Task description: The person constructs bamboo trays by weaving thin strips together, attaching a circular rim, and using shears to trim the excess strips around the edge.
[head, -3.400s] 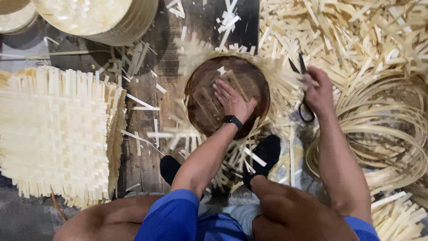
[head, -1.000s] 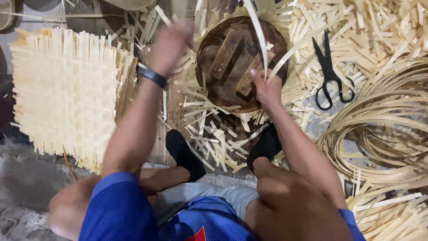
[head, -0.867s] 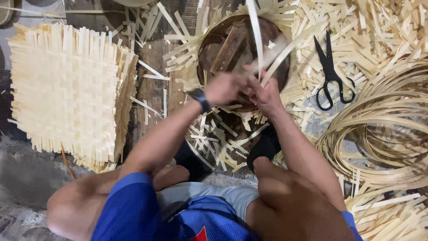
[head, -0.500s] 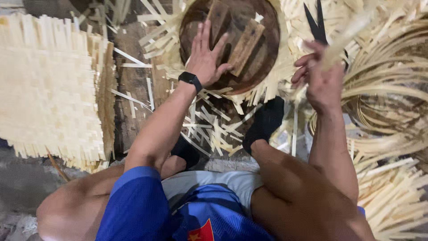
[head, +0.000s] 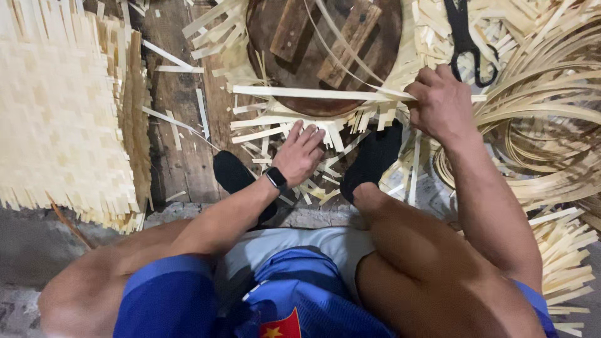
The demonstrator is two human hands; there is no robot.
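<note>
A round dark wooden mould [head: 325, 50] sits on a woven bamboo base whose loose strip ends [head: 275, 119] fan out around it. My right hand [head: 441, 103] grips a long flat bamboo strip [head: 313, 93] that lies across the front of the mould. My left hand [head: 299, 153], with a black watch on its wrist, presses flat with spread fingers on the strip ends just below the mould. My two feet in black socks [head: 372, 156] rest on either side of that hand.
A stack of woven bamboo mats [head: 62, 106] lies at the left. Black scissors [head: 466, 40] lie at the top right beside coiled bamboo hoops [head: 544, 125]. Loose strips [head: 563, 244] are scattered at the lower right, over a wooden plank floor [head: 178, 156].
My left hand has come down off the mould onto the strip ends below it. My right hand has taken a long strip and laid it across the mould's front edge.
</note>
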